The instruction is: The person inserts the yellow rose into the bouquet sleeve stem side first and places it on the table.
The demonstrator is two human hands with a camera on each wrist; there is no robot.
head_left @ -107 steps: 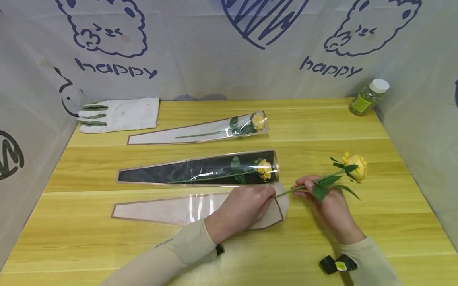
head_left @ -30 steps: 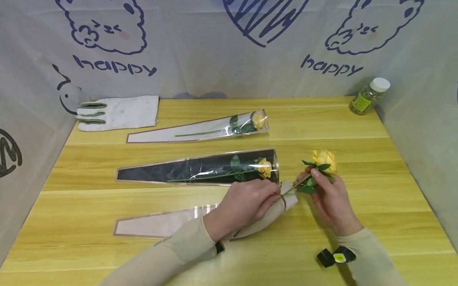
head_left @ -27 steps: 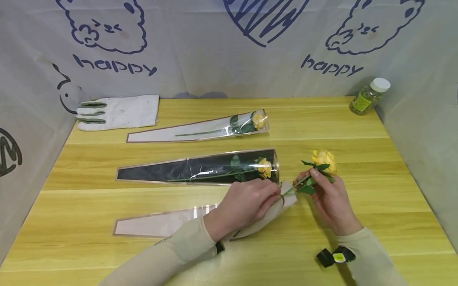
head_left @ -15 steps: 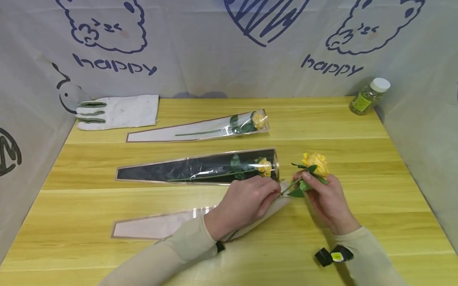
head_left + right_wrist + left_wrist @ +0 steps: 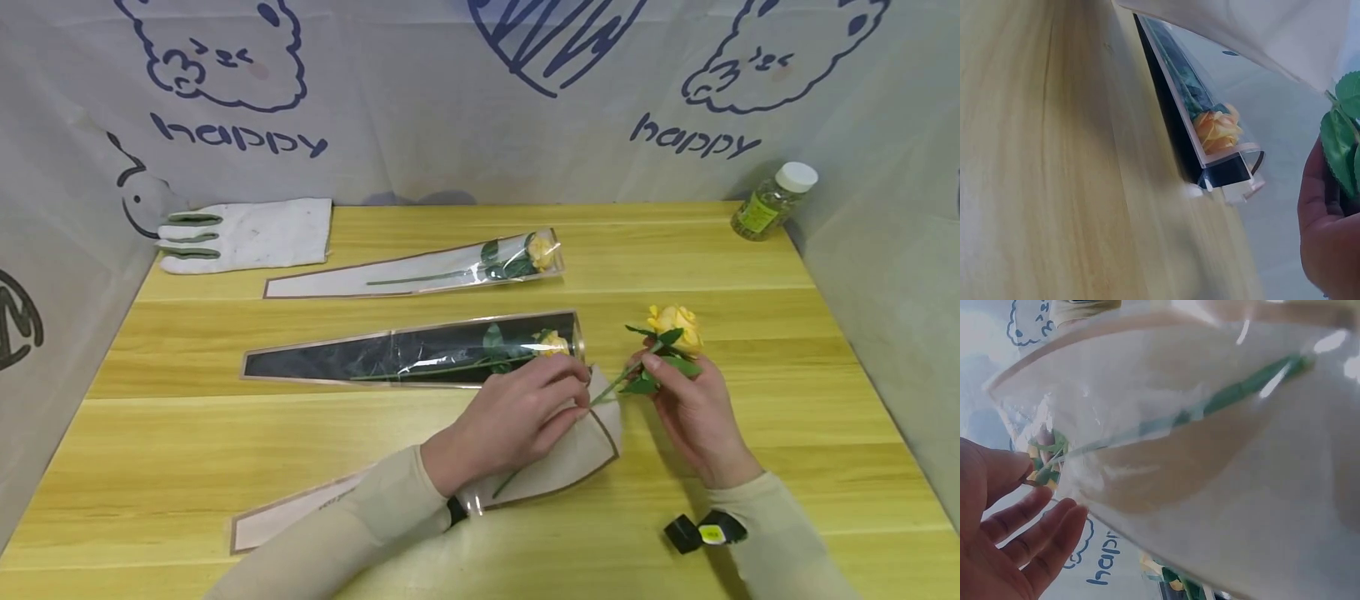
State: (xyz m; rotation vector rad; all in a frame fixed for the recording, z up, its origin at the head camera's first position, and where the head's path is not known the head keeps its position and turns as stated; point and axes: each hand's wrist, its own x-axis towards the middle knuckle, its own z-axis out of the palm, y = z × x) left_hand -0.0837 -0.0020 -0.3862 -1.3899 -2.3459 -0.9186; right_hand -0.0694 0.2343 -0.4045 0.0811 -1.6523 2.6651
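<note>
My right hand (image 5: pixel 705 421) holds a yellow rose (image 5: pixel 675 329) by its green stem, just under the bloom, thumb on the near side. The lower stem runs down inside a pale flower sleeve (image 5: pixel 562 462) with a clear front and brown border; its cut end shows through the film in the left wrist view. At the sleeve's mouth my left hand (image 5: pixel 517 417) pinches the edge beside the stem with thumb and forefinger, the other fingers loosely bent. The sleeve tilts, its narrow end partly hidden under the left forearm. In the right wrist view, green leaves (image 5: pixel 1340 150) overlap my right hand.
Behind the hands lies a black sleeve (image 5: pixel 442 350) with a yellow rose inside. Farther back is a white sleeve (image 5: pixel 330 283) holding another. A white work glove (image 5: pixel 262 236) lies at the back left, and a white-capped jar (image 5: pixel 768 204) stands at the back right.
Since the oldest frame the stem has slid into the sleeve and the bloom has come left. Lately the sleeve's mouth has spread wider, its narrow end swung nearer, and the rose shifted slightly right.
</note>
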